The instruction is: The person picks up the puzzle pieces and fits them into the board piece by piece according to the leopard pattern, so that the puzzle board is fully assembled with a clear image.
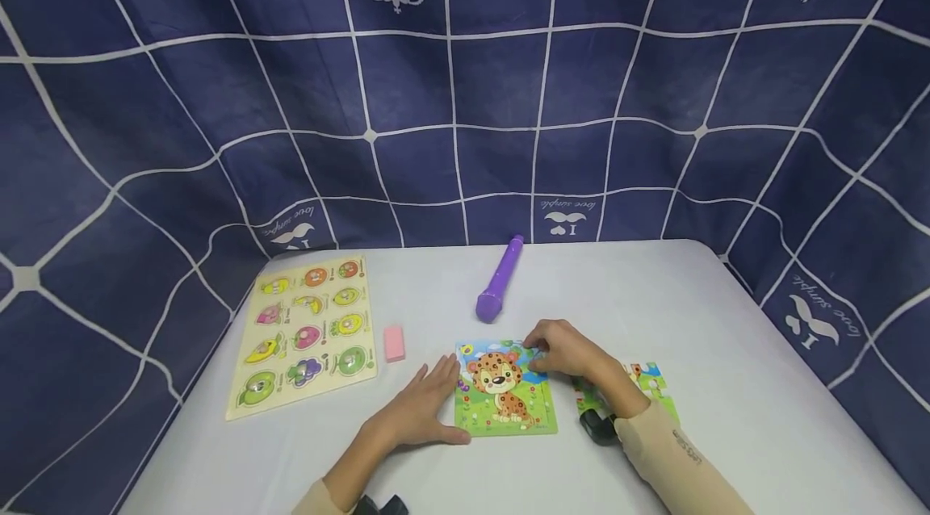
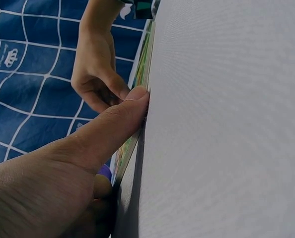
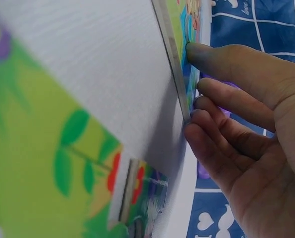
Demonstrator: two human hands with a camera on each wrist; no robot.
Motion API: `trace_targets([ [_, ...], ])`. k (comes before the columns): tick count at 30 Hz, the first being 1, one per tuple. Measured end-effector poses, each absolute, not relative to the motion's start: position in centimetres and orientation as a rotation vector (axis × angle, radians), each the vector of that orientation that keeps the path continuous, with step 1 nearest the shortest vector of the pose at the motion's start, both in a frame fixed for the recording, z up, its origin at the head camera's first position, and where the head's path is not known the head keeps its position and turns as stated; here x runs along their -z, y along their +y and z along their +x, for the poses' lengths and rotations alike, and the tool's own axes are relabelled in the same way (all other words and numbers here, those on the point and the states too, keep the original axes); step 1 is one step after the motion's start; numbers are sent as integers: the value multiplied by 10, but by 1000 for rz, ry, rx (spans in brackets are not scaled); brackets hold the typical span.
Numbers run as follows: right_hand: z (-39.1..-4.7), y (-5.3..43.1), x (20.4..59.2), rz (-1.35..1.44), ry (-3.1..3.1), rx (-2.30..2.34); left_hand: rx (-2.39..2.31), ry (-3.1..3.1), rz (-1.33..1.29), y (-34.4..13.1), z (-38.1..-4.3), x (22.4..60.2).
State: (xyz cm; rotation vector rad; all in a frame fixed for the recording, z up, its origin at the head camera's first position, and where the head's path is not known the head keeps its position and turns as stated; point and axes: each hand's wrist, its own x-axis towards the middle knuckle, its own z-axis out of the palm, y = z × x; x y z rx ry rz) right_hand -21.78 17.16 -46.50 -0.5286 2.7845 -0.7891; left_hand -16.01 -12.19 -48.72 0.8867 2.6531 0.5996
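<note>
Steadying the leopard jigsaw (image 1: 508, 394) beside its straight fingers, the left hand (image 1: 421, 408) is apparently helping; whether the right hand (image 1: 563, 349) is pinching with bent fingers, I cannot tell; pressing lightly seems best.

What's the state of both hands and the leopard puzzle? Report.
Left hand at left side of leopard puzzle; right hand touching its upper right corner. Puzzle flat on table. Second puzzle nearby, partly hidden by right forearm.

A pale board of fruit pictures (image 1: 286, 323) lies at the left of the white counter (image 1: 617, 289), with a pink block (image 1: 394, 344) just beside it. Farther back rests a purple microphone (image 1: 500, 281) (rounded head nearer). Behind hangs dark blue cloth (image 1: 501, 79) with white grid lines.
</note>
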Motion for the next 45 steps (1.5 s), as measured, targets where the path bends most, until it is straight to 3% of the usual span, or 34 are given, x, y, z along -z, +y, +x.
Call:
trace_targets([
  [45,-202,211,457,-519,2791,801,-573,2654,860,-120,-161,487],
])
